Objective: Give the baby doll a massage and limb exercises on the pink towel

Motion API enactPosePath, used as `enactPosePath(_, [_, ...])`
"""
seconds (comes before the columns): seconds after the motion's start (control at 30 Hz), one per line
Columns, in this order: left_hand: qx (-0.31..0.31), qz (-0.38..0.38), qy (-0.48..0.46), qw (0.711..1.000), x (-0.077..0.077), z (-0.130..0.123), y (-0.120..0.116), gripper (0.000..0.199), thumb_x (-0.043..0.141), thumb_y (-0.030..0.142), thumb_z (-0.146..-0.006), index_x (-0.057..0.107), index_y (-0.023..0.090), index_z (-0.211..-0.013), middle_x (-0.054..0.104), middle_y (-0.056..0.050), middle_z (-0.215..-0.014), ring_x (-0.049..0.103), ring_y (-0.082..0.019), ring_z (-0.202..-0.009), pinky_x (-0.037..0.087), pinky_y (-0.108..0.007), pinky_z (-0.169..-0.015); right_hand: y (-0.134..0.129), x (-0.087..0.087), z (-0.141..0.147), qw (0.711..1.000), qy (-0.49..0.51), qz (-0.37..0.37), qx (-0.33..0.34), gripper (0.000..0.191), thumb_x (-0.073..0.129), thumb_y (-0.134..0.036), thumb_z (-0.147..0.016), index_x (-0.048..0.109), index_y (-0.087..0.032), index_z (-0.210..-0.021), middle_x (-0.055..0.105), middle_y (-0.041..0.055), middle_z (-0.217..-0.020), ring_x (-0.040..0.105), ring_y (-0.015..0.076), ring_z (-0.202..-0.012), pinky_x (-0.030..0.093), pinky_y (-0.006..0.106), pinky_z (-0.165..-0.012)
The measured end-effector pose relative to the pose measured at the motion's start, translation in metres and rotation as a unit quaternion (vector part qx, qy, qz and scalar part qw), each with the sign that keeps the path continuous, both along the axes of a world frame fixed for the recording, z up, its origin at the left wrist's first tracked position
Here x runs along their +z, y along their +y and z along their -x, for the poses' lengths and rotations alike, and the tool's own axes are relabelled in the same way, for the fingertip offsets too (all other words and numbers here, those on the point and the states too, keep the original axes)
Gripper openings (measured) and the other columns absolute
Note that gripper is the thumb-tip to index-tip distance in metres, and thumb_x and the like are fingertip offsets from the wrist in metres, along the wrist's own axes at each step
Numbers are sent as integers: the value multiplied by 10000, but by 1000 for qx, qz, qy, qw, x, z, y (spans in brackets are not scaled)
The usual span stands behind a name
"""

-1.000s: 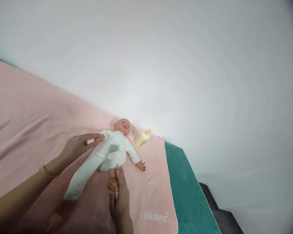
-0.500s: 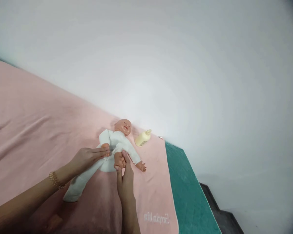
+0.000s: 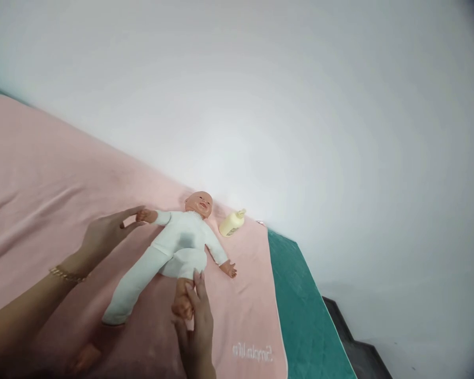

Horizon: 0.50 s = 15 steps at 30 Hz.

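Observation:
A baby doll (image 3: 174, 231) with a soft white body lies on its back on a pink towel (image 3: 63, 163). My left hand (image 3: 105, 234), with a beaded bracelet at the wrist, grips the doll's hand (image 3: 147, 216) between thumb and fingers, with that arm stretched out to the left. My right hand (image 3: 197, 321) is closed around the doll's foot (image 3: 183, 301), and that leg is bent at the hip. The doll's other arm rests out to the right. Its other leg lies straight toward the lower left. A greyish patch shows on the belly.
A pale yellow pump bottle (image 3: 231, 223) lies tilted on the towel beside the doll's head. The towel lies over a green surface (image 3: 300, 300), with a white wall (image 3: 260, 105) behind. Dark furniture (image 3: 355, 337) stands at the lower right.
My left hand has drawn the doll's arm from over its belly out to the left. My right hand has lowered the foot toward me, so the bent leg is straighter.

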<state>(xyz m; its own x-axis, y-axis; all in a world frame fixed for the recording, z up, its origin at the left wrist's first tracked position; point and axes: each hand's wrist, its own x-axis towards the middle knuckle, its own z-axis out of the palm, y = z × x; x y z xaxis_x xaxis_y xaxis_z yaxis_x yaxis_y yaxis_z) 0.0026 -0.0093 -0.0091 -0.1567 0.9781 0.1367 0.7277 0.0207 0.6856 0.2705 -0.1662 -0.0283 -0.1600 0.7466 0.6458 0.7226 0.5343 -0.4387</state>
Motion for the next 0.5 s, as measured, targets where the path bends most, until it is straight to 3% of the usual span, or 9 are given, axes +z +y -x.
enactPosePath(0.1, [8, 50, 9, 999, -3, 26, 15, 485, 496, 517, -930, 629, 229, -1297, 749, -38, -943, 675, -233, -837, 425, -258, -679, -15, -20, 4, 996, -72, -59, -13, 526, 643, -376, -933, 538, -256, -1435, 538, 141, -1486, 522, 313, -1371, 586, 477, -984])
enactPosePath(0.2, [13, 70, 33, 997, -7, 43, 23, 454, 492, 506, -929, 643, 199, -1227, 743, -50, -1036, 658, -250, -886, 383, -247, -639, -30, -51, 11, 987, -108, -113, -23, 437, 590, -365, -955, 601, -260, -1379, 603, 146, -1414, 547, 316, -1344, 610, 478, -941])
enactPosePath(0.37, [14, 75, 44, 996, -7, 43, 17, 405, 499, 466, -911, 655, 188, -1161, 731, -62, -1042, 629, -276, -891, 381, -272, -662, -51, -108, 18, 981, -126, -136, -56, 352, 547, -273, -961, 684, -275, -1285, 665, 145, -1332, 588, 311, -1289, 643, 414, -879])
enactPosePath(0.5, [19, 44, 38, 998, -13, 39, 13, 338, 494, 403, -901, 654, 164, -1080, 729, -73, -970, 617, -273, -853, 380, -277, -670, -56, -129, 16, 983, -103, -135, -68, 340, 563, -288, -950, 702, -273, -1260, 658, 144, -1341, 593, 334, -1276, 652, 427, -854])
